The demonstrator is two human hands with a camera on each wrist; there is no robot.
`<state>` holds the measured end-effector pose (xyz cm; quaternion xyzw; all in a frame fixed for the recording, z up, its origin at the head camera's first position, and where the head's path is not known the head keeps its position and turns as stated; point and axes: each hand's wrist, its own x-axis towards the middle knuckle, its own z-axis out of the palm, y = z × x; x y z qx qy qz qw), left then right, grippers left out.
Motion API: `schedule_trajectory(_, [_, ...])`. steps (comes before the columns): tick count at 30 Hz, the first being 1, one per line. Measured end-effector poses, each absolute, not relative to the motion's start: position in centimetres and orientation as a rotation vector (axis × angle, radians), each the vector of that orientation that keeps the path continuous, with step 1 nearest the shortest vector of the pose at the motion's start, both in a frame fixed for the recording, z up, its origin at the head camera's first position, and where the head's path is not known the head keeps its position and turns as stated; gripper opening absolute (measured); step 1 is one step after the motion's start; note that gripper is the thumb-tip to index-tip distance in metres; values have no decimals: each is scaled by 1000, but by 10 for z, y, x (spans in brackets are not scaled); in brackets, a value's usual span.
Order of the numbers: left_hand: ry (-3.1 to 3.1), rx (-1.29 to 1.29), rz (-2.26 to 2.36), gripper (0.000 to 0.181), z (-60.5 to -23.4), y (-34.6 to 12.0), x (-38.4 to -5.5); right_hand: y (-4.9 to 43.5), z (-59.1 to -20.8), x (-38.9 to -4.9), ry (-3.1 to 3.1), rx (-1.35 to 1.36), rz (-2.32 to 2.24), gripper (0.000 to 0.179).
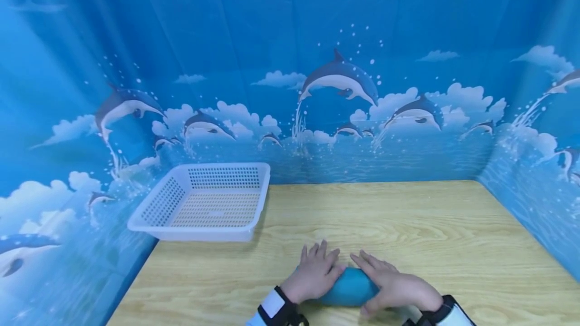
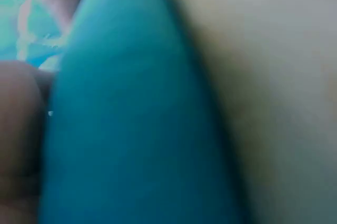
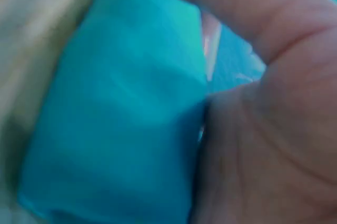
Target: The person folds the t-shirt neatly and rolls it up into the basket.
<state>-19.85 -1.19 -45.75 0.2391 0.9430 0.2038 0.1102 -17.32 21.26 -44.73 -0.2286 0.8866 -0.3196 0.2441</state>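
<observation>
A teal roll point(image 1: 350, 288), smooth and thick like rolled-up cloth or sheeting, lies crosswise near the table's front edge. Over its left part rests my left hand point(image 1: 315, 271), fingers spread and fairly straight toward the far side. My right hand point(image 1: 394, 286) touches the right end, its fingers reaching over the far side and its thumb on the near side. In the left wrist view the roll point(image 2: 126, 97) fills the middle, blurred. The right wrist view shows the thumb against the roll point(image 3: 121, 103), whose loose end edge is at the bottom. Its exact kind cannot be told.
A white perforated plastic basket point(image 1: 258, 220) stands at the table's back left, its left side reaching past the edge. Wood-grain tabletop point(image 1: 408, 220) stretches behind and right of the hands. A blue dolphin-print curtain point(image 1: 254, 29) encloses the back and sides.
</observation>
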Motion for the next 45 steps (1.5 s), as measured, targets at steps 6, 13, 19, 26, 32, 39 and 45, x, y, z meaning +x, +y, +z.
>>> schedule_trajectory(6, [2537,609,860,58,-435,-59,-223,246,-440,-189,2233,-555,-1026,80])
schedule_trajectory(13, [2265,521,1040,37,-430,-110,-241,273,-423,-189,2148,-410,-1157,59])
schedule_trajectory(19, [2064,482,1058,25,-437,-119,-245,275,-428,-189,2041,-342,-1173,43])
schedule_trajectory(26, [1882,523,1046,12,-439,-111,-246,268,-435,-191,2079,-351,-1115,35])
schedule_trajectory(32, [1965,590,996,17,-439,-104,-243,261,-441,-191,2133,-374,-1102,26])
schedule_trajectory(39, [2032,663,968,16,-439,-102,-245,258,-446,-193,2146,-408,-1131,20])
schedule_trajectory(45, [2024,644,1026,15,-437,-104,-245,255,-445,-194,2163,-389,-1152,21])
